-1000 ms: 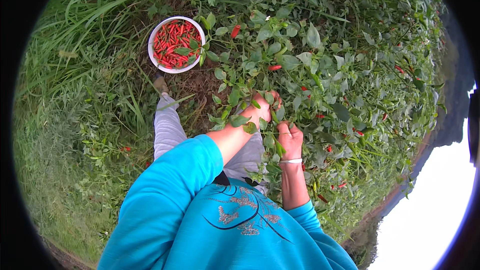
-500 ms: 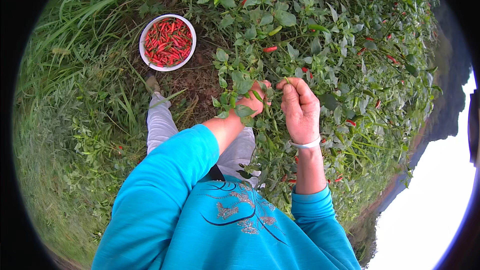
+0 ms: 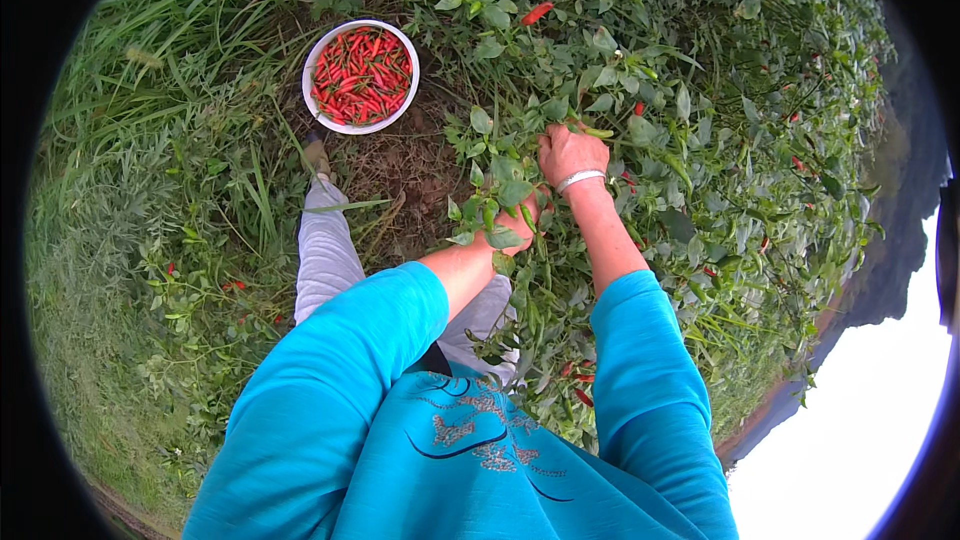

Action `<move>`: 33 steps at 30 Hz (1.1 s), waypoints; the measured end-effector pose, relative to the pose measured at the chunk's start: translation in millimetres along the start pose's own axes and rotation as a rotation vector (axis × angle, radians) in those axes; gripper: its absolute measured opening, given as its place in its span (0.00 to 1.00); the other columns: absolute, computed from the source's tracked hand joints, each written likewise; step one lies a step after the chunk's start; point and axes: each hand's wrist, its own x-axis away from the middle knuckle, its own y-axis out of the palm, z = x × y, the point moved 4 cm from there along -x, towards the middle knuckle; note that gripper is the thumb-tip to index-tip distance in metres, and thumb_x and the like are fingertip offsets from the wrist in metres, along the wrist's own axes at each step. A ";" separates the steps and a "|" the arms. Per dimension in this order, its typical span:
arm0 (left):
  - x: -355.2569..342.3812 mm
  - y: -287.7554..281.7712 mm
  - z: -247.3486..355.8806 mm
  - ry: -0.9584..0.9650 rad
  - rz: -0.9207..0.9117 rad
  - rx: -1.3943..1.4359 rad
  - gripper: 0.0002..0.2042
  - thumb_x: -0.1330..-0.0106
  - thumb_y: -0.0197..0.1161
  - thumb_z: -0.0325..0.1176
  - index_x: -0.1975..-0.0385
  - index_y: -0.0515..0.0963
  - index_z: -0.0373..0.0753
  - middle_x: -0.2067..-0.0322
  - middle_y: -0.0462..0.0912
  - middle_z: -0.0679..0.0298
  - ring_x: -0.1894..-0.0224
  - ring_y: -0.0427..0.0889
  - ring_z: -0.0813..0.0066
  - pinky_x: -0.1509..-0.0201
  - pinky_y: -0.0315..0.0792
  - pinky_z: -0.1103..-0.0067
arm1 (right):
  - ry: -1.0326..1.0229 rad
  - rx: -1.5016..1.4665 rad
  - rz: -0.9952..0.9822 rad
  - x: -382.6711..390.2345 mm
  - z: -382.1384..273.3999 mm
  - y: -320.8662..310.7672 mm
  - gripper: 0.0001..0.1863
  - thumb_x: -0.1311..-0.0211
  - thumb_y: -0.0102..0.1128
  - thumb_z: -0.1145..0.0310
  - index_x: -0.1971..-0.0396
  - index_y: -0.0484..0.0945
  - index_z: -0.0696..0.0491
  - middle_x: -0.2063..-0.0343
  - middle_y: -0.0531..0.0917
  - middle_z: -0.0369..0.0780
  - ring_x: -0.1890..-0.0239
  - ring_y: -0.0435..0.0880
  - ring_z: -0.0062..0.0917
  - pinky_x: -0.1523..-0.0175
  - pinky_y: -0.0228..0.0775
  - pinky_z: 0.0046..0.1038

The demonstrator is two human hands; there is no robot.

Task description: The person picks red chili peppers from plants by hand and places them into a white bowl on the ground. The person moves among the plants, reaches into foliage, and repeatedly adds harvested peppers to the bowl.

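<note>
My right hand (image 3: 575, 153), with a pale bangle (image 3: 580, 179) at its wrist, reaches into a leafy chili plant (image 3: 600, 75). Its fingers are curled down among the leaves, and their tips are hidden. Beside its knuckles is a yellow-green chili (image 3: 600, 132). My left hand (image 3: 528, 218) is just below and to the left, mostly covered by leaves and hanging green chilies (image 3: 489, 213); its fingers do not show. A red chili (image 3: 537, 13) stands out among the leaves farther off.
A white-rimmed bowl (image 3: 308, 80) full of red chilies (image 3: 362, 75) rests on the ground at the far left, beyond my foot (image 3: 317, 155). Tall grass (image 3: 170, 30) grows at left. More chili plants with red and green fruit spread right.
My right hand has moved away from me and slightly left, from a pinch in front of the leaves to deeper among them. The left hand has shifted slightly, still behind leaves.
</note>
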 end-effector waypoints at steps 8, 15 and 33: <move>9.2 5.6 52.5 -0.465 0.115 0.381 0.13 0.42 0.50 0.41 0.80 0.70 0.38 0.85 0.69 0.65 0.85 0.65 0.75 0.85 0.59 0.77 | -0.055 -0.669 -0.114 42.4 7.6 -33.0 0.11 0.49 0.48 0.65 0.75 0.77 0.56 0.73 0.78 0.49 0.71 0.77 0.40 0.63 0.69 0.35; 10.2 4.7 85.6 -0.503 0.197 0.793 0.07 0.44 0.50 0.33 0.80 0.67 0.39 0.83 0.68 0.66 0.82 0.67 0.76 0.80 0.60 0.79 | -0.144 -1.228 -0.127 56.9 -13.6 -84.4 0.08 0.45 0.51 0.70 0.72 0.75 0.59 0.82 0.76 0.35 0.81 0.71 0.14 0.77 0.63 0.18; -5.6 -9.1 110.2 -0.492 0.017 0.742 0.08 0.45 0.59 0.33 0.78 0.72 0.35 0.81 0.75 0.63 0.84 0.68 0.81 0.81 0.63 0.84 | 0.539 -1.539 -0.448 75.6 40.2 37.5 0.07 0.48 0.51 0.68 0.81 0.72 0.54 0.90 0.66 0.30 0.90 0.60 0.13 0.86 0.49 0.18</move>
